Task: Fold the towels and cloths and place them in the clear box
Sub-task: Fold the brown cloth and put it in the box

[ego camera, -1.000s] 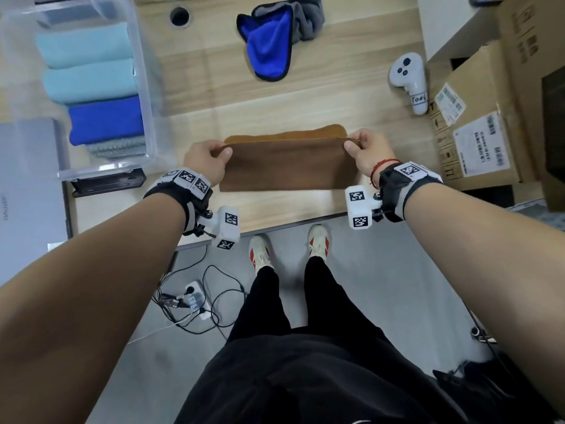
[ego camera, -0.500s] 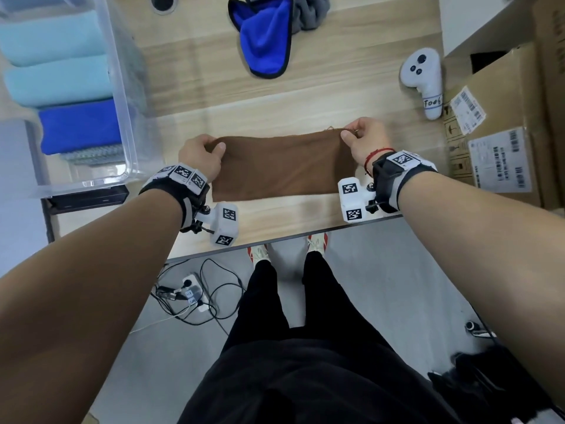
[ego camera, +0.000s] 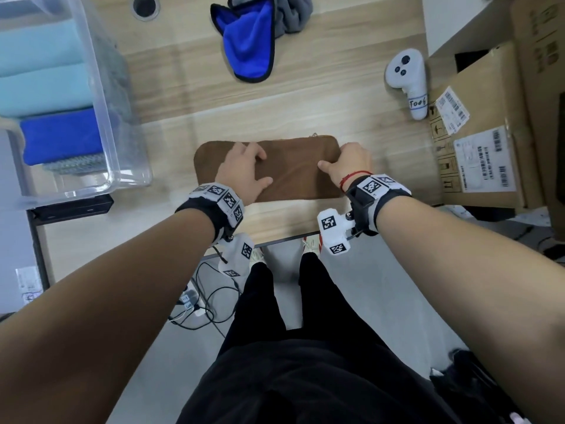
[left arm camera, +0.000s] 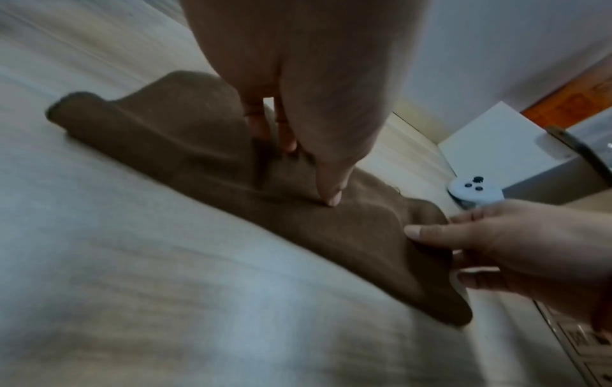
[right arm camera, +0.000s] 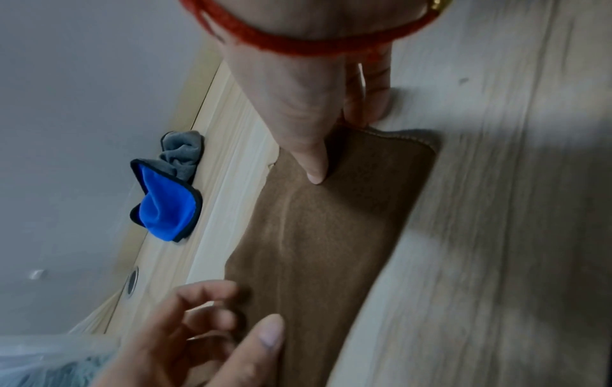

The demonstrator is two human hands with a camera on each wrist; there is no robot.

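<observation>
The clear box [ego camera: 101,117] is sitting at the table's [ego camera: 305,96] left, holding folded towels. Beside it, the left hand [ego camera: 244,169] is pressing loosely spread fingers onto the folded brown cloth [ego camera: 293,172] lying near the front edge. The right hand [ego camera: 348,163] is pinching the cloth's right end, thumb on top.

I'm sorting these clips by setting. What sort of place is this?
Probably an office or lab workspace, not a home laundry room: a wooden desk with a cable hole, a white VR-style controller lying on it, cardboard shipping boxes with barcode labels beside it, and a power strip with cables on the grey floor.
</observation>
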